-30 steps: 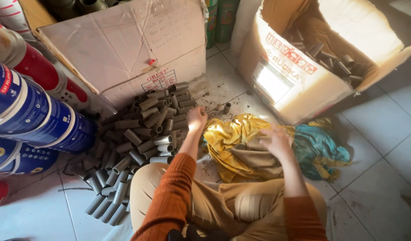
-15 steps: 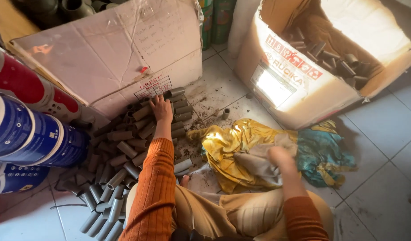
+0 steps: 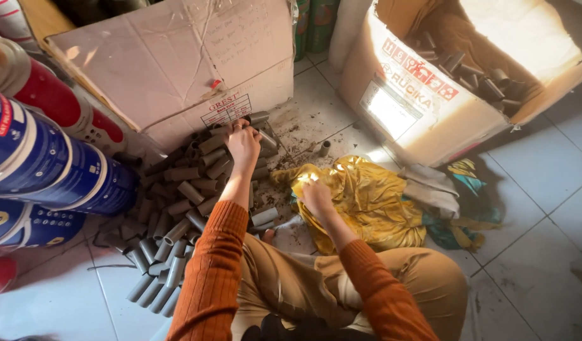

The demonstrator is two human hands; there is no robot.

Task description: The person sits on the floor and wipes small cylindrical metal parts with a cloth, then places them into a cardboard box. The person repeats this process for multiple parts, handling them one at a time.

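I see two big cardboard boxes on the tiled floor (image 3: 531,189): the near box (image 3: 171,69) lies tipped toward me on the left, the open box (image 3: 430,95) on the right has grey tubes inside. Stacked paint cans (image 3: 44,164) crowd the far left. A yellow cloth (image 3: 373,202) is spread just ahead of my knees. A pile of short grey tubes (image 3: 177,202) runs from the near box's front edge back toward my left knee, most lying with long axes roughly diagonal, some parallel near the bottom.

My left hand (image 3: 243,142) is stretched out to the far end of the pile, right at the box's edge, fingers curled down onto the tubes; whether it has one gripped, I cannot tell. It is clearly the nearer hand to the pile. My right hand (image 3: 317,197) rests on the cloth's near edge, fingers loosely bent, grip unclear.
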